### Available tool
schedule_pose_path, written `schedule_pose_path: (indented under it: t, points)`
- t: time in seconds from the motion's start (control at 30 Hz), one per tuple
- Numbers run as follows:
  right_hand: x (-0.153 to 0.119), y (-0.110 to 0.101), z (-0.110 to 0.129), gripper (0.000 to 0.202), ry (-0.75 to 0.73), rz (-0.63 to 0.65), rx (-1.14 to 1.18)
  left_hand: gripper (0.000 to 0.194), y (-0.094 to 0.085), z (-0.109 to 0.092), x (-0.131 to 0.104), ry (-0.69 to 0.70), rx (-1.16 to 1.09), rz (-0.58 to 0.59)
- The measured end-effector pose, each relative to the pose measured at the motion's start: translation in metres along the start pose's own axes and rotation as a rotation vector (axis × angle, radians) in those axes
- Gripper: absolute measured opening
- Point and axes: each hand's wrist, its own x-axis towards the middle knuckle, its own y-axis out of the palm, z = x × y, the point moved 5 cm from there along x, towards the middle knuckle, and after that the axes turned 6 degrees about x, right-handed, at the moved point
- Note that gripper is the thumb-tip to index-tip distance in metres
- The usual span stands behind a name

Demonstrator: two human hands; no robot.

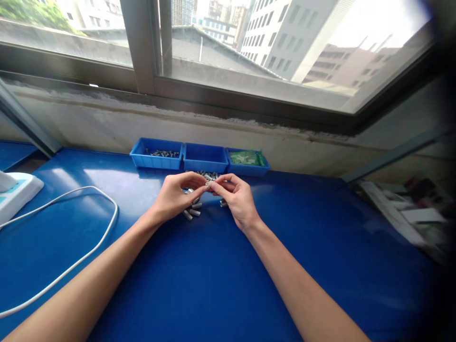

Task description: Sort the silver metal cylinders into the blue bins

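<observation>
My left hand (178, 191) and my right hand (238, 198) meet above the blue table, fingertips pinched together around a small metal part (209, 183) that is mostly covered by the fingers. Several silvery metal cylinders (194, 212) lie on the table below and beside my left hand. More small metal pieces (211, 175) form a pile just behind the fingertips, partly hidden by them. A few cylinders (223, 203) rest close to my right hand's left side.
Three blue bins stand along the wall: the left one (156, 162) holds small metal parts, the middle one (205, 166) shows its bare floor, the right one (248, 169) holds a green bag. A white cable (116, 209) and power strip (21, 194) lie left.
</observation>
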Motion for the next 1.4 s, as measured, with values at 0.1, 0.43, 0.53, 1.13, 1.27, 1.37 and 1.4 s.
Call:
schedule_pose_path:
  t: [0.1,0.43,0.53,1.13,1.27,1.37,1.4]
  points:
    - [0.000,-0.001,0.004,0.031,-0.014,0.005,-0.050,0.028,-0.010,0.008,0.004,-0.056,-0.095,-0.080]
    - [-0.002,-0.003,0.009,0.024,-0.147,0.042,-0.407,0.046,-0.069,0.035,0.022,-0.119,-0.159,-0.566]
    - [-0.007,0.000,0.019,0.012,-0.336,0.074,-0.727,0.053,-0.070,0.041,0.023,-0.140,-0.246,-0.578]
    - [-0.013,0.014,0.008,0.021,-0.533,0.368,-1.146,0.024,-0.039,0.029,0.017,-0.096,0.020,-0.298]
    - [-0.013,0.013,0.007,0.023,-0.535,0.370,-1.137,0.020,-0.021,0.020,0.010,-0.046,0.132,-0.185]
    - [-0.012,0.013,0.007,0.024,-0.533,0.374,-1.132,0.019,-0.012,0.014,0.007,0.007,0.198,-0.132]
    - [-0.012,0.013,0.007,0.024,-0.533,0.379,-1.131,0.019,-0.010,0.012,0.006,0.025,0.221,-0.119]
